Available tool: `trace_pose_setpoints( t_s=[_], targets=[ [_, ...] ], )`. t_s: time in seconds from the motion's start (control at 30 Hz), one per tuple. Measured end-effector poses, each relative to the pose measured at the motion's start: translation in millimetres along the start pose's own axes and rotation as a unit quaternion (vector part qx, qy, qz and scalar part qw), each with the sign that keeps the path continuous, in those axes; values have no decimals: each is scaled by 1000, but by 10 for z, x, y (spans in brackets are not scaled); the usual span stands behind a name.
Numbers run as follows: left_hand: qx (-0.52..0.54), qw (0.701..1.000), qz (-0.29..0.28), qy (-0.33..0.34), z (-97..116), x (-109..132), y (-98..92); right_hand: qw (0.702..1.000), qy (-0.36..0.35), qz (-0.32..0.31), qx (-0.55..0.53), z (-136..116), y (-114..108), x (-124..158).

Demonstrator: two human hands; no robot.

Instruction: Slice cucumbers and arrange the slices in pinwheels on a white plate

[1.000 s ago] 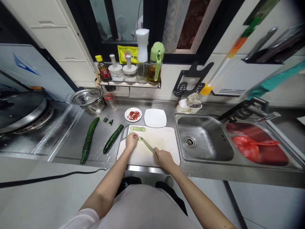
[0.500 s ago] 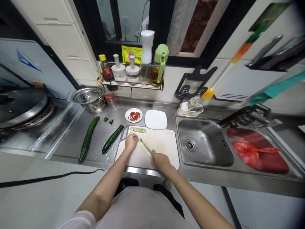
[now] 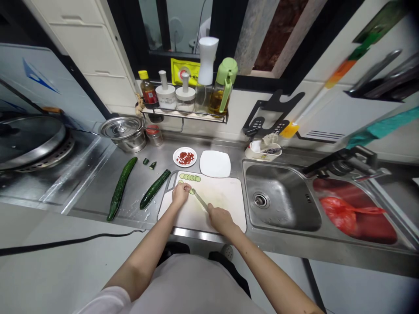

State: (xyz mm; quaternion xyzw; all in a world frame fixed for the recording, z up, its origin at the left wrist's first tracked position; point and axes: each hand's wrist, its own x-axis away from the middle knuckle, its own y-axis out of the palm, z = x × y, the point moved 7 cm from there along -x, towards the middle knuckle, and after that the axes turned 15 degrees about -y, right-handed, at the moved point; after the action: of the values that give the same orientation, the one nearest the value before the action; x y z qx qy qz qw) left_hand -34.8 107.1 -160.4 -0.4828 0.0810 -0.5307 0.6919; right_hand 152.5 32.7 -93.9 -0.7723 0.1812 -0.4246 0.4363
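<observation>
The left hand [image 3: 181, 192] curls over a short cucumber stub [image 3: 192, 191] on the cutting board [image 3: 225, 205]. It looks firm, wet and probably slippery, best pinned from above with fingertips tucked back. The right hand [image 3: 221, 218] grips the knife [image 3: 200, 199], blade against the stub's end.

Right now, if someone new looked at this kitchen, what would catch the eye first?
The hands at the white cutting board: the left hand pins a cucumber piece while the right hand holds a knife against it. Left of the board, a long cucumber and a shorter cucumber lie on the steel counter; at the far right, past the sink, sits a red bag.
</observation>
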Motion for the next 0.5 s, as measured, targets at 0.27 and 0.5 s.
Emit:
trace_pose_setpoints(
  t_s=[0.27,0.5],
  targets=[
    [-5,1000,-1,-2,4,-3,9,1000,7,10,2,-5,-12,-4],
    [-6,1000,-2,-3,3,8,5,1000,6,0,1,-10,-3,-19]
  ],
)
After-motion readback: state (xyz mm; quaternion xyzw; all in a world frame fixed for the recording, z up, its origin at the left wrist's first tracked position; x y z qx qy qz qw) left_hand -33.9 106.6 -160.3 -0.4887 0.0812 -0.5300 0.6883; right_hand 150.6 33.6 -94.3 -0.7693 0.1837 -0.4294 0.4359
